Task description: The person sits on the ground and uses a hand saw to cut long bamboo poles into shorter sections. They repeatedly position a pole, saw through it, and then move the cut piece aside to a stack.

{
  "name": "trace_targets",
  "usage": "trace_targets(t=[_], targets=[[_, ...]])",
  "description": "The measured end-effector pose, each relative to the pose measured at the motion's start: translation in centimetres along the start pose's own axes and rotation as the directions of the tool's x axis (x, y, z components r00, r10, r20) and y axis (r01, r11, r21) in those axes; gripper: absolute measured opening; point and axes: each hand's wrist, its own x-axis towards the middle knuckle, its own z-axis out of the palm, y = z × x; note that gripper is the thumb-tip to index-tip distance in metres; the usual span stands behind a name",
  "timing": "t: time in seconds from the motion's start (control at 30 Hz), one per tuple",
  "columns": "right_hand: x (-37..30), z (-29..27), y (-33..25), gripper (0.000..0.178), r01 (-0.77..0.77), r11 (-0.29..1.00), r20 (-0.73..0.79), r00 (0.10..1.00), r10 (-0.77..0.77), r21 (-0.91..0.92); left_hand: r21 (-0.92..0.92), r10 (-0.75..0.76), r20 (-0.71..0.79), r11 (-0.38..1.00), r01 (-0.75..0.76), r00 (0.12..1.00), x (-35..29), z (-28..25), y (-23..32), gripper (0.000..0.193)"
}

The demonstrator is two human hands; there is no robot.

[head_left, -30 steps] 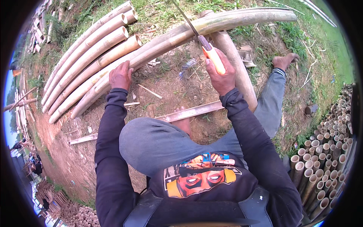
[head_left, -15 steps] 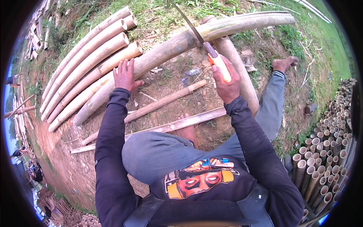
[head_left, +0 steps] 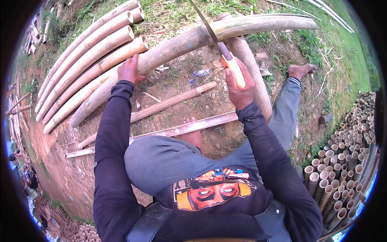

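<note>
A long, thick bamboo pole (head_left: 173, 52) slants across the ground in front of me, its far right part resting over a thick log (head_left: 246, 49). My left hand (head_left: 129, 71) is closed over the pole near its left part, the fingertips curled to the far side. In my right hand (head_left: 241, 85) is the orange-and-pale handle of a hand saw (head_left: 231, 66). Its narrow dark blade lies across the pole just left of the log and points up and away. How deep the blade sits is hard to make out.
Several bamboo lengths (head_left: 86, 60) lie side by side at the left. Two thinner strips, a round one (head_left: 173, 103) and a pale one (head_left: 183, 129), lie near my foot (head_left: 192, 135). Upright bamboo tubes (head_left: 334, 177) crowd the right. My other foot (head_left: 301, 70) rests on the grass.
My left hand has gone from lying spread on the pole to curling round it. The saw has shifted slightly down along its own line toward me, and the whole view has shifted a little.
</note>
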Motion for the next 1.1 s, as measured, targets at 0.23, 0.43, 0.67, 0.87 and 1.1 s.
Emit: trace_targets(t=[0.23, 0.43, 0.67, 0.87, 1.1], targets=[[3.5, 0.8, 0.0, 0.051, -0.002, 0.997, -0.034, 0.999, 0.005, 0.082, -0.057, -0.016, 0.079, 0.998, 0.02, 0.997, -0.2, -1.9, 2.4, 0.104], [4.3, -2.8, 0.6, 0.061, 0.006, 0.983, 0.121, 0.992, -0.028, 0.185, -0.073, -0.04, 0.12, 0.996, 0.049, 0.992, 0.0, -1.9, 5.7, 0.108], [5.6, -3.2, 0.5, 0.055, 0.053, 0.993, 0.045, 0.997, -0.057, 0.101, 0.052, 0.135, 0.203, 0.988, -0.149, 0.97, 3.2, -7.4, 11.7, 0.127], [7.2, -2.1, 0.8, 0.048, 0.098, 0.994, -0.01, 0.995, -0.098, 0.051, -0.194, 0.023, 0.251, 0.981, 0.027, 0.968, 7.5, -6.5, 19.5, 0.112], [0.0, -7.6, -1.0, 0.049, -0.111, 0.986, 0.032, 0.994, 0.108, 0.122, -0.187, 0.044, 0.123, 0.982, -0.02, 0.991, 7.3, -5.7, 19.1, 0.094]])
